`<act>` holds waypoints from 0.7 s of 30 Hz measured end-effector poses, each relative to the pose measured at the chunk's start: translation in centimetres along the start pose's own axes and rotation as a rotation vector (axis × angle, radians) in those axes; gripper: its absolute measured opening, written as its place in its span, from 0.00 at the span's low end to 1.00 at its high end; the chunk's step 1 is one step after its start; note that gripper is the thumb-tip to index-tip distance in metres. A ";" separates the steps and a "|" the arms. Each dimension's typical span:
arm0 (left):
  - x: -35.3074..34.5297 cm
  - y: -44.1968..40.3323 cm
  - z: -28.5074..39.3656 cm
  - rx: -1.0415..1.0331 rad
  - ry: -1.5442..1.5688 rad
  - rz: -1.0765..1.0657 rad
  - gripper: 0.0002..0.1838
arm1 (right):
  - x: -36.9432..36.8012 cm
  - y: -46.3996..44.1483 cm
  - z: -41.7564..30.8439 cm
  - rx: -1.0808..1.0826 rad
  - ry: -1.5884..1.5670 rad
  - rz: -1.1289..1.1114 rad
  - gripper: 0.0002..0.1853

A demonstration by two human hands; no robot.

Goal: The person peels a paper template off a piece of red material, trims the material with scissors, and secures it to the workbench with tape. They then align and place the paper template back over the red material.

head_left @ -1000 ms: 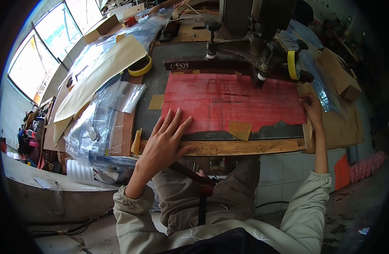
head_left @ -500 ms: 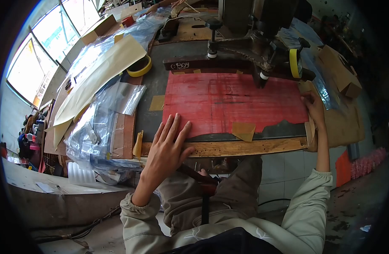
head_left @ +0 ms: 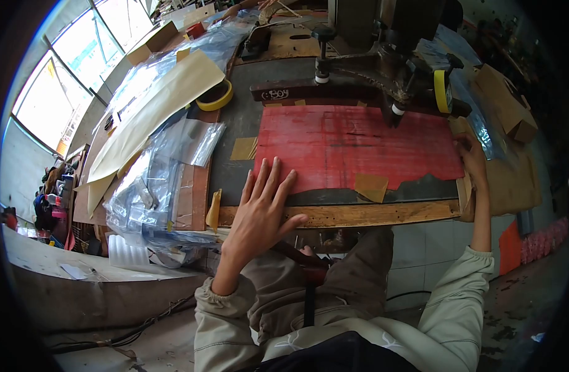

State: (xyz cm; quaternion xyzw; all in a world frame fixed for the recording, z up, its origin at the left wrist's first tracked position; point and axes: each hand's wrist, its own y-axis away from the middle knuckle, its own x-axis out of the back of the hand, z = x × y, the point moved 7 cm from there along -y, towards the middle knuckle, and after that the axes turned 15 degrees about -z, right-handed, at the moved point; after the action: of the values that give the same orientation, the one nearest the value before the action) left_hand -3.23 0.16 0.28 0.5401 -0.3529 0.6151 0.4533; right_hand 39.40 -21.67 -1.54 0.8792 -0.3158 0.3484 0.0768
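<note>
A red rectangular sheet (head_left: 352, 146), streaked with dark lines and ragged along its near edge, lies flat on the dark work surface (head_left: 235, 102). My left hand (head_left: 262, 208) is spread open, its fingertips resting on the sheet's near left corner. At the opposite side, my right hand (head_left: 473, 162) touches the sheet's right edge with bent, loosely parted fingers. A tan tape piece (head_left: 371, 187) overlaps the near edge. Another tan tape patch (head_left: 242, 149) is on the surface just left of the sheet. Along the far edge runs a dark metal bar (head_left: 287, 93).
A machine bracket with knobs (head_left: 377, 68) stands over the far side. Yellow tape rolls (head_left: 215, 97) and clear plastic bags (head_left: 145, 167) are around, with a long cream paper sheet (head_left: 154, 111) at left. A wooden strip (head_left: 358, 215) edges the front. A cardboard box (head_left: 506, 102) sits at right.
The camera view has shifted slightly. The red sheet appears to have slid a little right, with my left hand moving along, and more of the left tape patch shows.
</note>
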 end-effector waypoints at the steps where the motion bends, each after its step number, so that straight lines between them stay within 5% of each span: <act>1: -0.1 -0.3 0.0 0.017 0.000 -0.004 0.41 | 0.1 -0.1 -0.1 -0.020 0.004 -0.004 0.08; 21: -0.3 -1.6 2.7 -0.042 -0.058 -0.008 0.56 | 2.8 0.7 3.2 -0.082 0.059 0.298 0.07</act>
State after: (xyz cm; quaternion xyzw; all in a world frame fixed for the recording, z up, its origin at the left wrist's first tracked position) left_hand -0.77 -1.81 0.38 0.5494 -0.3765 0.5897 0.4569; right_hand 42.28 -24.75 -2.13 0.8081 -0.4542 0.3686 0.0693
